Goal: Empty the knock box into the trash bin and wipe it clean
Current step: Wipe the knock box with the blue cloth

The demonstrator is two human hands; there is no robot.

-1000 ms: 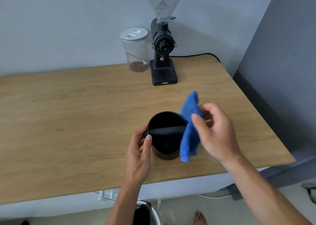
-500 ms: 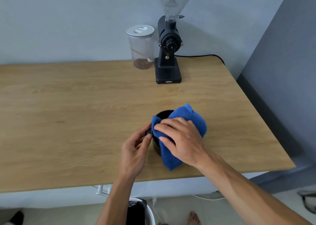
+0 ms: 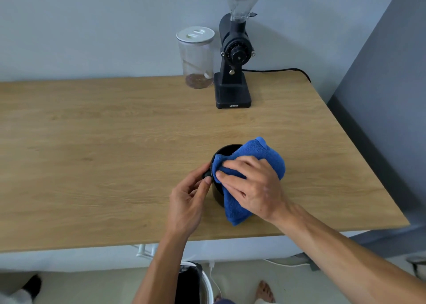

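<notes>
The black knock box stands near the wooden counter front edge. Left hand grips its side; right hand presses a blue cloth over its rim. Grey walls enclose the far-right corner.

Only one text visible: small pale brand lettering on the front foot of the black coffee grinder, low on its base; reads roughly "MINIMEX", too small to be sure. Dial markings ring the knob higher up on the grinder body, unreadable. Nothing else lettered.
</notes>
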